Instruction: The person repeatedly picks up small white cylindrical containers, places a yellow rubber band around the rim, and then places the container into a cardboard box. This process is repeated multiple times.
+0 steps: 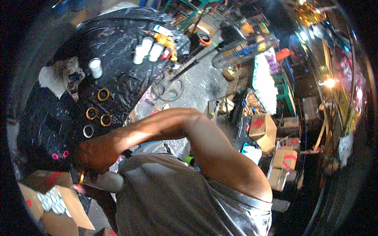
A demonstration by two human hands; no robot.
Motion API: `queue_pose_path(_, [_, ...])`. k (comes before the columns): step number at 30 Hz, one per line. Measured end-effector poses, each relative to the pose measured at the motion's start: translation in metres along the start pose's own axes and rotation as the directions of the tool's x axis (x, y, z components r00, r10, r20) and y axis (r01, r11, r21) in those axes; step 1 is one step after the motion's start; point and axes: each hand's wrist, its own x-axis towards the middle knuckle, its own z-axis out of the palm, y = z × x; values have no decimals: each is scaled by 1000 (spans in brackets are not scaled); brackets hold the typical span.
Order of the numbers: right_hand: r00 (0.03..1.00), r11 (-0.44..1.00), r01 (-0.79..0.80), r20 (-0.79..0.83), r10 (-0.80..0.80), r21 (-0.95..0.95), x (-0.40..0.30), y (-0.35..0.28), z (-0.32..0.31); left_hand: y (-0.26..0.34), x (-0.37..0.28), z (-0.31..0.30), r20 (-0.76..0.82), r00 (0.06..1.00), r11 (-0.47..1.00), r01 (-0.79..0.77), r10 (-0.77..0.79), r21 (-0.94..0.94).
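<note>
My right hand [96,155] is bent across in front of my chest, fingers curled over a pale, translucent cylinder [107,181]. A gold-coloured ring [82,177] shows at the cylinder's far end, beneath the fingers. Of my left hand [79,188] only a blurred fingertip area shows below that ring; the rest lies in shadow, and its grip is hidden. On the black plastic sheet [121,79] beyond my hands lie several gold-coloured rings [103,94] and one silvery ring [88,131]. Two small pink rings [60,155] lie nearer my right hand.
Below my hands, an open cardboard box [75,203] holds several white rounded pieces [53,202]. White cylindrical containers [156,52] and a yellow tool [165,41] stand farther along the sheet. A pedestal fan [242,51] and cardboard boxes [262,131] are to the right.
</note>
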Motion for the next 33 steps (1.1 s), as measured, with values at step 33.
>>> queue_pose_path(33, [252, 966, 26, -936, 244, 259, -199, -42, -115, -74, 58, 105, 108, 978, -464, -180, -177, 868])
